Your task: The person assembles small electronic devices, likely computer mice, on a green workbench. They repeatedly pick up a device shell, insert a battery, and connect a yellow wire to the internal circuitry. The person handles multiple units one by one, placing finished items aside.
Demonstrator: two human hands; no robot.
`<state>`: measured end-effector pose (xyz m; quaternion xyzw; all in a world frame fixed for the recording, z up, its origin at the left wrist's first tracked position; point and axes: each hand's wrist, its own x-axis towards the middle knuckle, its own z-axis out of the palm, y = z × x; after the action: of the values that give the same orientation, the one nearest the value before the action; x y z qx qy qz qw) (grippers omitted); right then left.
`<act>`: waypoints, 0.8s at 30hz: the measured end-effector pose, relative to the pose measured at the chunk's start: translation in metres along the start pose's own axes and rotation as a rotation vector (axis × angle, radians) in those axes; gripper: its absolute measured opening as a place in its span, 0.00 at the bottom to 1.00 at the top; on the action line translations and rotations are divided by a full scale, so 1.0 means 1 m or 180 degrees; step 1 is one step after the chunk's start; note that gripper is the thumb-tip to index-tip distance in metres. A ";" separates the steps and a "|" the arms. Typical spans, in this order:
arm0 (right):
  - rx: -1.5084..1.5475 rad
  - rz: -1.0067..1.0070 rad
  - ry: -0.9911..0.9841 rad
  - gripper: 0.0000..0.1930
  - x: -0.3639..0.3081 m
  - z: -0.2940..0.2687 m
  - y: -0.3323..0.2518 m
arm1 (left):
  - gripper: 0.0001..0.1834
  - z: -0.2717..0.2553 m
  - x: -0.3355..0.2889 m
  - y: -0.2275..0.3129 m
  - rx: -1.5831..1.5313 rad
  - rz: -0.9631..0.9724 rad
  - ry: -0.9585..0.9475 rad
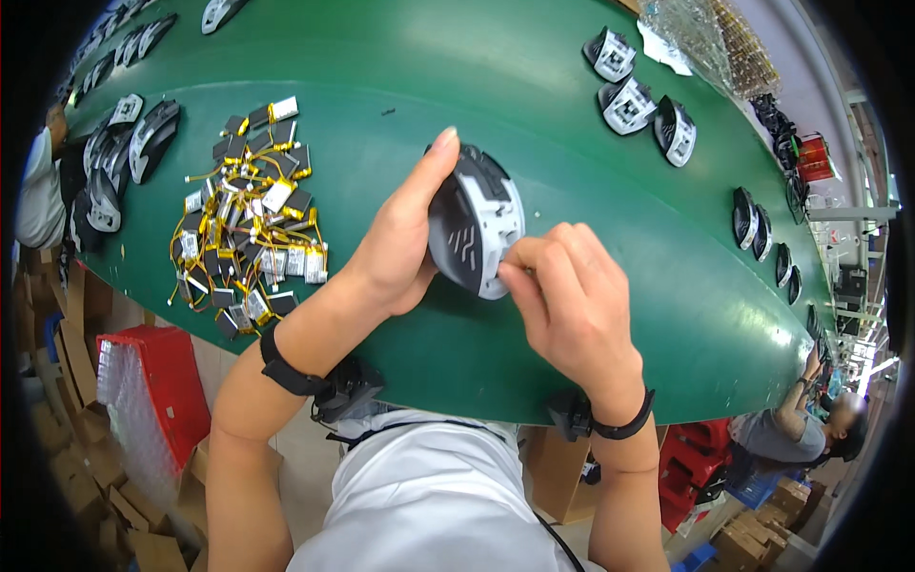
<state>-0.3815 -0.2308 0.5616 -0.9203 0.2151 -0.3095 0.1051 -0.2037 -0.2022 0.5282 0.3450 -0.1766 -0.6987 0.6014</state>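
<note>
Gripping shell (pixel 476 227) in left hand (pixel 403 234), pinching at its edge with right hand (pixel 578 294), can't tell what; looks part-done, with batteries (pixel 277 196) left loose

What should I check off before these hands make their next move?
1. Left hand gripping the black-and-grey casing: ok, thumb along its upper side.
2. Right hand at the casing: ok, at its lower right edge.
3. Small part pinched in the right hand: cannot tell, too little shows between the fingertips.
4. Wired battery pile clear of both hands: ok, it lies to their left.
5. Three casings at upper right out of the way: ok, beyond both hands.
</note>
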 end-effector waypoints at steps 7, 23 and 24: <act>0.0162 0.0097 -0.0110 0.11 -0.001 0.002 -0.002 | 0.29 0.000 0.000 -0.003 0.0121 0.0016 0.0276; 0.0264 -0.0043 0.0043 0.15 -0.007 0.008 -0.005 | 0.29 -0.001 0.001 -0.004 0.0106 0.0248 0.0569; 0.0295 0.0008 0.0017 0.14 -0.007 0.009 -0.005 | 0.28 -0.002 0.000 -0.004 0.0207 0.0311 0.0561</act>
<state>-0.3792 -0.2226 0.5524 -0.9133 0.2020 -0.3215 0.1473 -0.2056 -0.2009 0.5240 0.4154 -0.1622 -0.6293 0.6365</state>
